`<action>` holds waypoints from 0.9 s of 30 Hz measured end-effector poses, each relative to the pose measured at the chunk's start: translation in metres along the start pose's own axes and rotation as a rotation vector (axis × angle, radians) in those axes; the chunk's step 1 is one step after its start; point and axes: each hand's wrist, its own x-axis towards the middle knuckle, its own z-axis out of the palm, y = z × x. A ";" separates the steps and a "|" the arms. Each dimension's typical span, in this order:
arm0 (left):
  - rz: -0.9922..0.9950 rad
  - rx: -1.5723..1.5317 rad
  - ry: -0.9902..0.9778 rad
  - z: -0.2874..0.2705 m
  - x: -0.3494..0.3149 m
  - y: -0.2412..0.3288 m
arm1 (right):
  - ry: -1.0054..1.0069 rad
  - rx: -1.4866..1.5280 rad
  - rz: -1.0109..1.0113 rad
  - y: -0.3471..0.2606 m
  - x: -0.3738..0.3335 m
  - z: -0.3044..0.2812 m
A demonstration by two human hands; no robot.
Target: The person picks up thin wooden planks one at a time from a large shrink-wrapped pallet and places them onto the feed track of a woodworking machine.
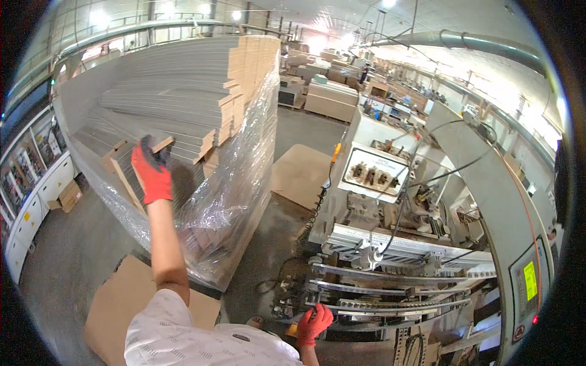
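Observation:
My left hand [154, 168], in a red glove with dark fingers, reaches forward into a tall stack of long grey-faced boards [171, 82]. Its fingers close around the pale end of one board [163, 144] in the lower part of the stack. Clear plastic film [223, 204] hangs loosely around the stack's near side. Low at the right, my right hand [314, 323], also red-gloved, is beside the machine's metal rails [378, 308]. Its fingers are loosely bent and apart, with nothing visible in them.
A large machine with a control panel [375, 174] and a lit yellow-green screen [530, 280] stands at the right. Flat cardboard sheets [305, 177] lie on the floor. White cabinets [39, 210] line the left side. More board stacks [332, 100] stand farther back.

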 end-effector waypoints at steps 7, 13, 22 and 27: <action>-0.199 0.117 -0.309 0.028 -0.058 0.085 | -0.100 0.393 0.045 -0.039 0.013 -0.012; -0.699 -0.584 -0.302 0.058 -0.156 0.163 | -0.224 0.684 -0.018 -0.096 0.082 -0.012; -0.724 -0.675 -0.233 0.043 -0.269 0.113 | -0.260 1.734 0.800 -0.121 0.114 -0.066; -0.751 -0.617 -0.281 0.028 -0.249 0.073 | 0.225 0.289 0.149 -0.012 0.122 -0.071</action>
